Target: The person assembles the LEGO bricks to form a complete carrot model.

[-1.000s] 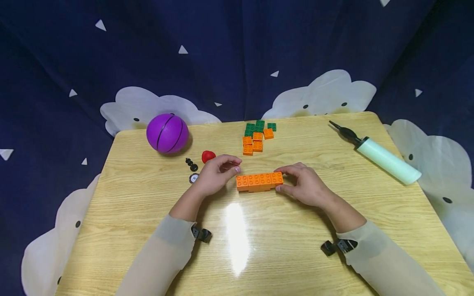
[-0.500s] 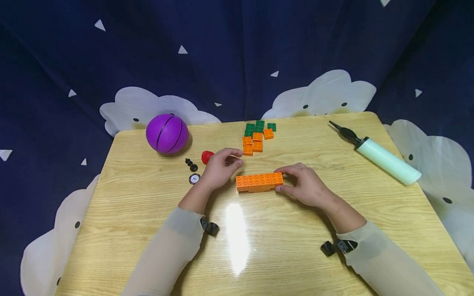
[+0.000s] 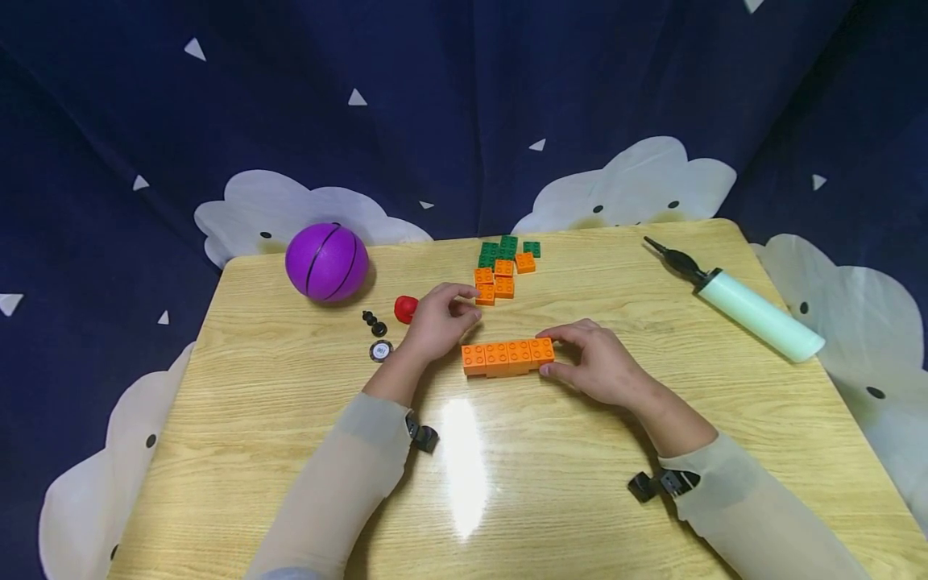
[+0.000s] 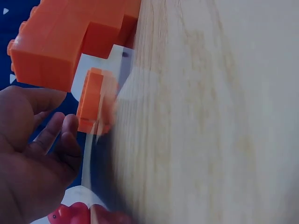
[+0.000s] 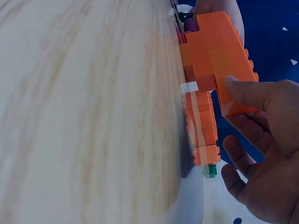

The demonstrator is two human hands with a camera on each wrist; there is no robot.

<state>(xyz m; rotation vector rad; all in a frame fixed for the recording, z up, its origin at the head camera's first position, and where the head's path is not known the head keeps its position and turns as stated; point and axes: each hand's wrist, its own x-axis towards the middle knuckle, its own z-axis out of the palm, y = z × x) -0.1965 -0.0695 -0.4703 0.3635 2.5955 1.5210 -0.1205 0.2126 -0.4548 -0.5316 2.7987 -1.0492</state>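
One orange toy-brick bar [image 3: 507, 357], likely light and stiff, best pinched across an end: right grip [image 3: 599, 366] pinches there, left grip [image 3: 438, 321] relaxed, empty, near loose orange brick [image 3: 486, 297].

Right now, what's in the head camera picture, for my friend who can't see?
A person's right grip pinches one end of an orange brick block on a wooden table; the left grip is by other orange bricks. Green bricks and a purple ball sit farther back, a pump at right.
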